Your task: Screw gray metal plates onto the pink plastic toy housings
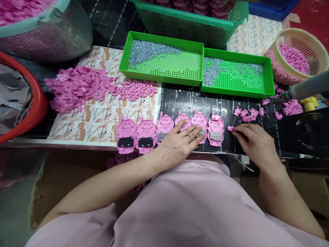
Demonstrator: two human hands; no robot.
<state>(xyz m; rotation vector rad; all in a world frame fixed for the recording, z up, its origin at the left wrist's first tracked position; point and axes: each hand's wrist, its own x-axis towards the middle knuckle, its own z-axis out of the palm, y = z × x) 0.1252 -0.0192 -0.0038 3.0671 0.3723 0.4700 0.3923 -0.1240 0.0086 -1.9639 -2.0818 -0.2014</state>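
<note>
Several pink plastic casing halves stand in a row along the table's front edge. The two leftmost, a casing half (126,131) and its neighbour (146,131), carry black plates; the rightmost casing half (216,126) has a grey plate (216,136). My left hand (180,140) lies flat over the middle casings with its fingers spread, covering parts of them. To the right of the row, my right hand (257,142) pinches a small pink plastic part (230,128) just above the table. More small pink parts (248,115) lie beyond that hand.
Two green trays of screws, a left tray (164,77) and a right tray (236,90), sit behind the row. A pink parts heap (77,87) lies at left beside a red basket (38,109). A beige basket (318,65) and a grey tool (308,87) are at right.
</note>
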